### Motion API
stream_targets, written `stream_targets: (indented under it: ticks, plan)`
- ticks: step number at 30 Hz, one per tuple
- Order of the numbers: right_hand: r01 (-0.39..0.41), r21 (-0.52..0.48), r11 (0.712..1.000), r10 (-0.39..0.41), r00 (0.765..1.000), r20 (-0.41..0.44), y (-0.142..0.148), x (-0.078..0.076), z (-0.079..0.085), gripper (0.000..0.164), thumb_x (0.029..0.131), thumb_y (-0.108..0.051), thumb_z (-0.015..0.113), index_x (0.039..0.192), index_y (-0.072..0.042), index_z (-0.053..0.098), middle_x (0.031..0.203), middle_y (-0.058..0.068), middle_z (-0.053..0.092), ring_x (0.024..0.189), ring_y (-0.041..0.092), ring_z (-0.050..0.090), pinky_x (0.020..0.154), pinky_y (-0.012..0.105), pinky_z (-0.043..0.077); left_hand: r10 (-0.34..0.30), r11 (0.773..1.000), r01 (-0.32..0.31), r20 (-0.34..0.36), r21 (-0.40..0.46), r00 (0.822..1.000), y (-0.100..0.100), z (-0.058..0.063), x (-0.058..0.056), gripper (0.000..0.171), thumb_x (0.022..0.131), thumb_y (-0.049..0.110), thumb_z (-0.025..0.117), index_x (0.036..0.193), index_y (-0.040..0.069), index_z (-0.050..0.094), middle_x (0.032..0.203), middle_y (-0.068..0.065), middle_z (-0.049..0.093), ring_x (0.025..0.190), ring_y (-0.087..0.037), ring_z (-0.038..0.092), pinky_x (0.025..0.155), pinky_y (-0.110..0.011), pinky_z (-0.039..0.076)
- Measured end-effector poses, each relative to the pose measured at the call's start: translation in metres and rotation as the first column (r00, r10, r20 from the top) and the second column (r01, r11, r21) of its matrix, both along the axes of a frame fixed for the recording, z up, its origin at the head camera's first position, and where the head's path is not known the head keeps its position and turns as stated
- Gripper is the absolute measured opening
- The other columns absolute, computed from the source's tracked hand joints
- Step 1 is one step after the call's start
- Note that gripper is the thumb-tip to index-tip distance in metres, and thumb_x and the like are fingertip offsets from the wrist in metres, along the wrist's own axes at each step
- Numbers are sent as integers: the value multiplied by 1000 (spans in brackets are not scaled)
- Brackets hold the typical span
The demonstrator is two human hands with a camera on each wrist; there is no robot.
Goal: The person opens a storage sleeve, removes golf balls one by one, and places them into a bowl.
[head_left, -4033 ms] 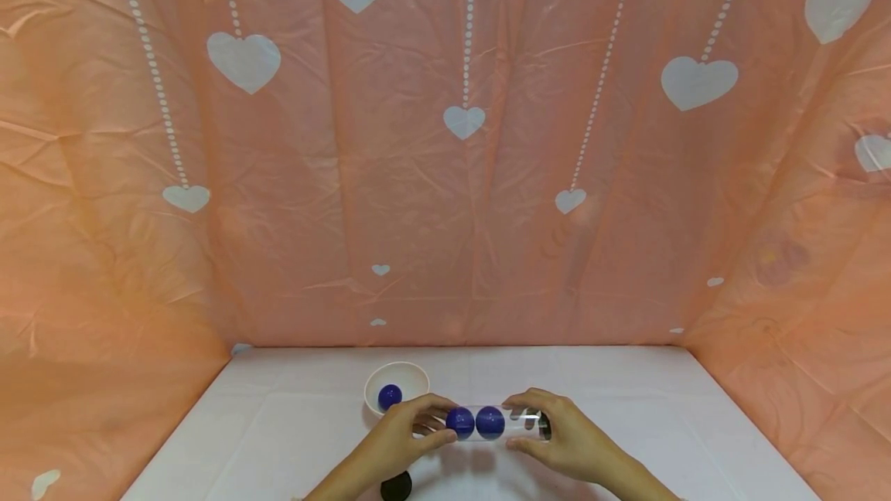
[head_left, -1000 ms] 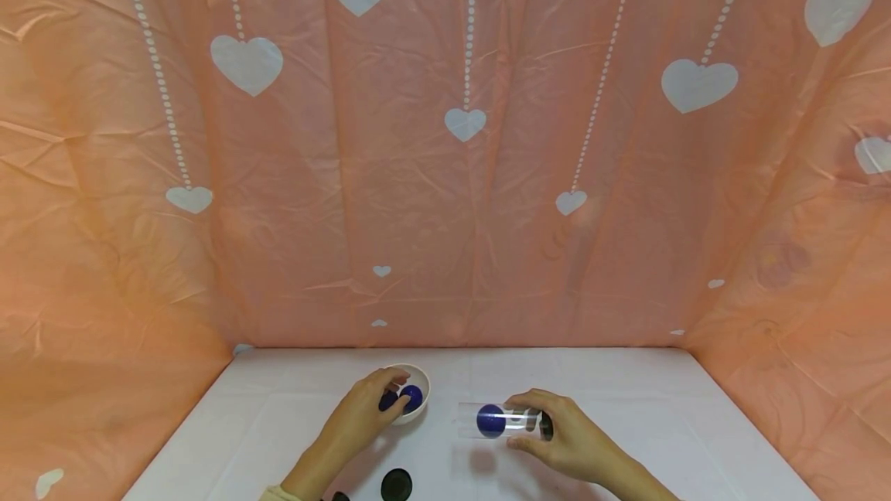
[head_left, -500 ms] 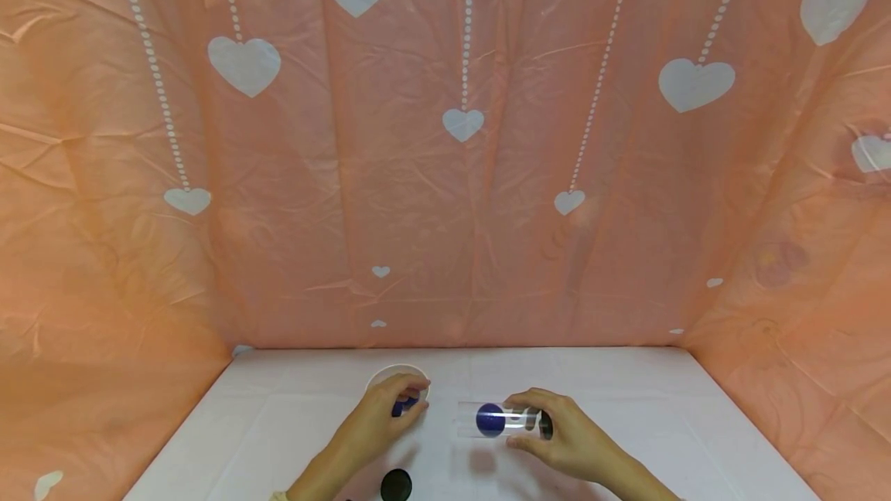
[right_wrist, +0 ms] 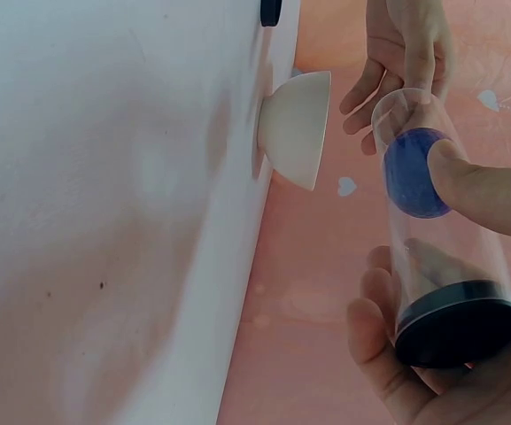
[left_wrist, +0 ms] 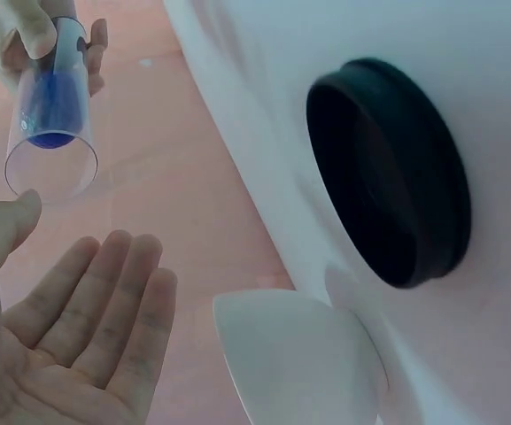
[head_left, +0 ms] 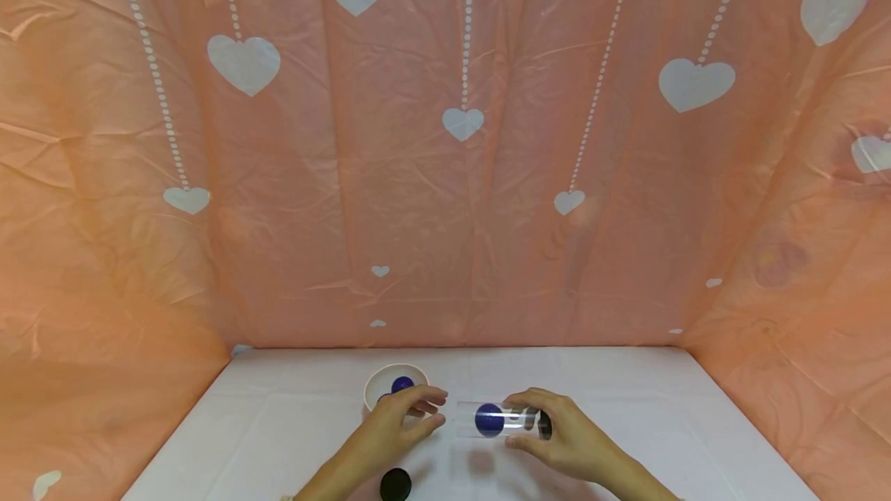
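My right hand (head_left: 560, 437) grips a clear tube (right_wrist: 428, 257), held lying sideways above the table in the head view. One blue ball (head_left: 489, 420) sits inside it. A black cap (right_wrist: 457, 329) covers the tube's right end, and the left end has no cap. Near that uncovered end is my left hand (head_left: 395, 420), its fingers extended and the palm bare in the left wrist view. Behind this hand stands a white bowl (head_left: 376, 380) with two blue balls visible, one mostly hidden: a ball (head_left: 402, 384) shows at the back.
A loose black cap (head_left: 395, 484) lies on the white table (head_left: 626, 408) near the front, beside my left forearm; its hollow side shows in the left wrist view. An orange curtain (head_left: 404, 199) printed with hearts hangs behind and at both sides.
Four seconds ago a second blue ball was at the tube's mouth by the left fingers. Then that hand was over the bowl; now it has moved right, away from it. The right hand stays put.
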State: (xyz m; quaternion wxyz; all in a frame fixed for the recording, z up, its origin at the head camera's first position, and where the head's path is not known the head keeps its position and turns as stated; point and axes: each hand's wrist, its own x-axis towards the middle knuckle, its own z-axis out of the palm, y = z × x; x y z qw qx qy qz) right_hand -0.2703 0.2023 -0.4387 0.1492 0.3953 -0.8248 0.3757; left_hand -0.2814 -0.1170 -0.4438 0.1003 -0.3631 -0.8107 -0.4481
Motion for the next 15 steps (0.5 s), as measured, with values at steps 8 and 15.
stream_targets:
  ticks: [8,15]
  plan:
    - [5,4,1000,-5,1000,13,0,0,1,37,94,-30,87,124,-14,73,112,-2,76,93,10,70,78,28,61,-12,1000,14,114,-17,993,5,3,4,28,104,26,74,129,13,72,124,-8,76,106,-11,73,95,-35,63]
    - [6,13,1000,-6,1000,23,0,1,0,38,93,-28,87,125,-12,74,113,0,76,93,10,70,78,28,61,-25,999,30,147,-29,989,6,3,7,31,103,27,75,131,14,72,121,-6,78,104,-10,74,93,-33,63]
